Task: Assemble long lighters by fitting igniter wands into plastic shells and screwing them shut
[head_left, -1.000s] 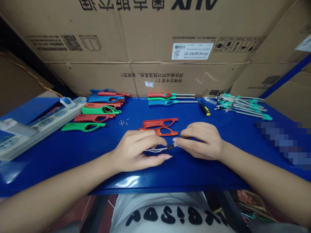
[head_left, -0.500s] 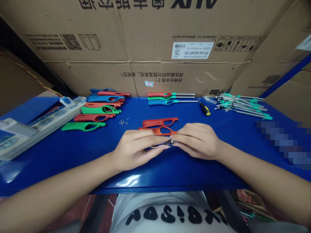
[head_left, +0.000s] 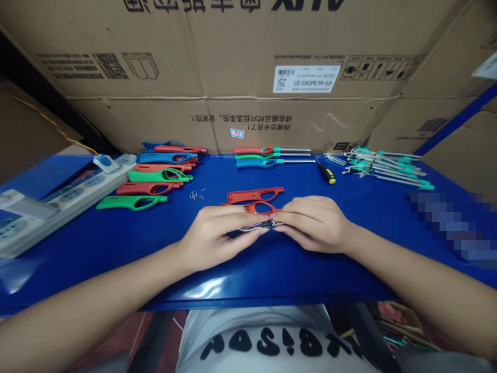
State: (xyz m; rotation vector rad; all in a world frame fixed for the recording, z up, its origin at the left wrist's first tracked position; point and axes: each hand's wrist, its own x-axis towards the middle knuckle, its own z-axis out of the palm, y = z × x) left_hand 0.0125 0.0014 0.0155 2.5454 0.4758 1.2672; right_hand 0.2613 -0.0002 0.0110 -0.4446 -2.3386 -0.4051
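My left hand (head_left: 219, 233) and my right hand (head_left: 316, 224) meet low over the table front. Pinched between their fingertips is a small dark lighter part (head_left: 267, 224) with a thin white wire; the fingers cover most of it. Just beyond my hands lie two lighter shell halves: a red one (head_left: 253, 196) and an orange one (head_left: 265, 208), inner sides up. The orange half is partly hidden behind my fingers.
Coloured lighter shells (head_left: 155, 187) lie in a row at the left, beside a white power strip (head_left: 73, 199). Tiny metal bits (head_left: 197, 195) are scattered nearby. Finished-looking lighters (head_left: 256, 163), a screwdriver (head_left: 326, 173) and several metal tubes (head_left: 392, 168) lie farther back, before a cardboard wall (head_left: 240, 77).
Both hands stay together on the small part, which has tilted slightly between the fingertips. My right fingers have shifted a little. The surrounding things lie as before.
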